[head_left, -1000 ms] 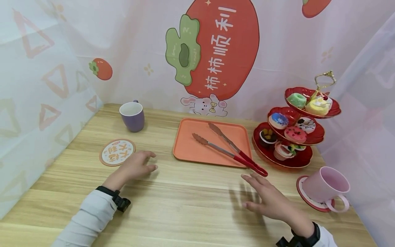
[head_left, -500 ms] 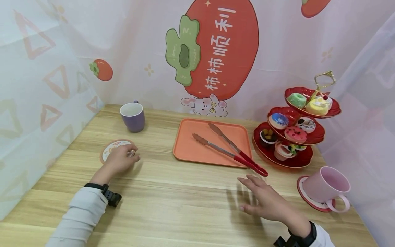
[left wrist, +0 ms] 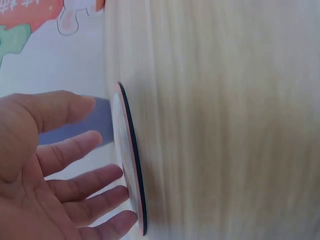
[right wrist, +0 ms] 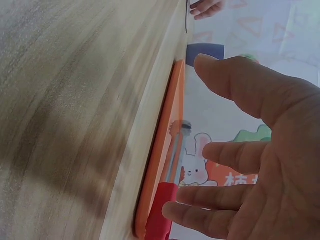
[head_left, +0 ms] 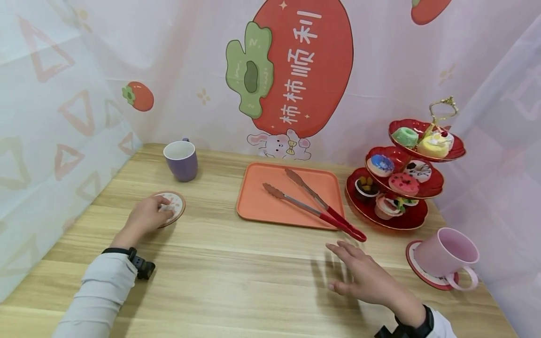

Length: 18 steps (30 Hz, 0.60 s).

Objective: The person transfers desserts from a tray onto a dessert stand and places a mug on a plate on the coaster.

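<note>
My left hand is over a round coaster on the table's left side, hiding its left part. In the left wrist view the coaster appears edge-on with a dark underside. Several loosely bent fingertips lie at its face; whether they all touch it I cannot tell. The thumb stands apart from them. My right hand hovers above the table with fingers spread, holding nothing. Just beyond it are the red handles of the tongs, which lie spread across the orange tray.
Behind the coaster stands a purple mug. A red three-tier stand bears several toy-like cakes at the back right. Near the right edge a pink mug sits on a red-rimmed coaster. Printed cloth hangs along the back and sides.
My left hand has moved left across the coaster, from its right side to over its left part. The right hand has shifted only slightly left. The coaster, tongs and mugs lie as before.
</note>
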Each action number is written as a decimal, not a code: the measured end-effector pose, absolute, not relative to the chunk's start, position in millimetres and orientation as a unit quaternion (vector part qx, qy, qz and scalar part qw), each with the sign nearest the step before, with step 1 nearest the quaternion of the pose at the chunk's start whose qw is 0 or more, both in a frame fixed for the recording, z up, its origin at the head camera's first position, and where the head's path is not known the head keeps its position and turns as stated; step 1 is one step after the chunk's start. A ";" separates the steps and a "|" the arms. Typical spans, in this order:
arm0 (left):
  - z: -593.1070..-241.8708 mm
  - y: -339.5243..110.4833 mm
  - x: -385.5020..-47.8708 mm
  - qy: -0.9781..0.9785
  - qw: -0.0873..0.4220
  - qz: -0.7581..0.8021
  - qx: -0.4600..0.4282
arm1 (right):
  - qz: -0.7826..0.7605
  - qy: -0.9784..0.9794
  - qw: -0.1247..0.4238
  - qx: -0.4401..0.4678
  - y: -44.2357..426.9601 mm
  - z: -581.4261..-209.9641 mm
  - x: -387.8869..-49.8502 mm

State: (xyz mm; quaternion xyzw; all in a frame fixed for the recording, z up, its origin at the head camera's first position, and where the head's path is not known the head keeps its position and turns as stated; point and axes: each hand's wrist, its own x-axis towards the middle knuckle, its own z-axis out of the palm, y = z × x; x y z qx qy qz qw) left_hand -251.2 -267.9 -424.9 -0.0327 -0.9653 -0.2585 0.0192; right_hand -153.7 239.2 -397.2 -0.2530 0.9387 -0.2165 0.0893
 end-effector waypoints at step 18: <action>-423.0 -282.1 -251.9 -0.967 -0.063 -0.227 0.097 | -0.239 0.929 0.059 -0.276 239.5 -404.9 -153.6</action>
